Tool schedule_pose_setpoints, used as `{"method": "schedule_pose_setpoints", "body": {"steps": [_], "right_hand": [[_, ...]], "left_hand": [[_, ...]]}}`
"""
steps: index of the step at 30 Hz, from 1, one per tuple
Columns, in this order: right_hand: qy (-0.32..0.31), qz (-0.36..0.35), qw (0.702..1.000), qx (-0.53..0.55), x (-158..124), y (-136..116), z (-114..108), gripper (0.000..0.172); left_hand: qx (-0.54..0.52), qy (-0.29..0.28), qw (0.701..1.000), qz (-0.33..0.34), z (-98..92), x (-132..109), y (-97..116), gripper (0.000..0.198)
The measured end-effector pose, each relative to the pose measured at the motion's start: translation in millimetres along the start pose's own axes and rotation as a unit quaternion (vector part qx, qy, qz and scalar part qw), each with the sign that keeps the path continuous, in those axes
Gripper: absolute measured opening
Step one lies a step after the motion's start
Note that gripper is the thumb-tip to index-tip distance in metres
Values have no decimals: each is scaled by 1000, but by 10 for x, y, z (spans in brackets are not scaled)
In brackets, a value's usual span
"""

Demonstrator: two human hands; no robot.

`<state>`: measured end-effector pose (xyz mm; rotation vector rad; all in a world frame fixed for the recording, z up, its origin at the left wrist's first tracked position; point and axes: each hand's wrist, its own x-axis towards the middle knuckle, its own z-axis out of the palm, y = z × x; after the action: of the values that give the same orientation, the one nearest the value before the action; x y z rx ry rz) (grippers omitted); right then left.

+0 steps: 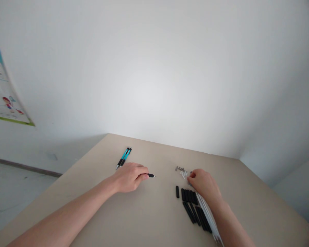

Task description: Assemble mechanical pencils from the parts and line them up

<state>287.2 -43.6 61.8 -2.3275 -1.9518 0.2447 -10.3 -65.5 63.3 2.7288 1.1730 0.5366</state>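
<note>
My left hand (132,177) is closed around a partly built pen (151,175); its black end and a thin pale tip stick out to the right past the thumb, and the rest is hidden in the fist. On the right, my right hand (202,183) reaches down with thumb and fingers pinched at the small parts; whatever sits between the fingertips is too small to make out. Just left of those fingertips lie small white pieces (183,175) and small grey metallic pieces (179,168).
Two blue and black pens (124,157) lie beyond my left hand. Short black tubes (187,196), longer black tubes (197,215) and thin white rods (208,216) lie near my right forearm. The beige table (144,219) meets a white wall (154,75). A poster (5,92) hangs left.
</note>
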Motion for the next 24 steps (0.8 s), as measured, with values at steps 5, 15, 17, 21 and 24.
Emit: {"method": "schedule_pose_setpoints", "body": {"steps": [5,15,17,21,24], "right_hand": [[-10,5,1000,-8,7,1,26,19],[-16,-5,1000,-15,7,-19,42,20],[-16,-7,1000,-15,5,-21,46,20],[-17,-15,1000,-12,6,-21,58,19],[-16,-22,1000,-11,11,-20,66,18]], "left_hand": [[5,-8,1000,0,-5,0,-1,25],[-6,-16,1000,6,-4,13,-7,27],[-9,-14,1000,7,-3,10,-7,27],[-12,-13,1000,7,4,1,-9,28],[-19,-9,1000,6,16,-3,-15,28]]}}
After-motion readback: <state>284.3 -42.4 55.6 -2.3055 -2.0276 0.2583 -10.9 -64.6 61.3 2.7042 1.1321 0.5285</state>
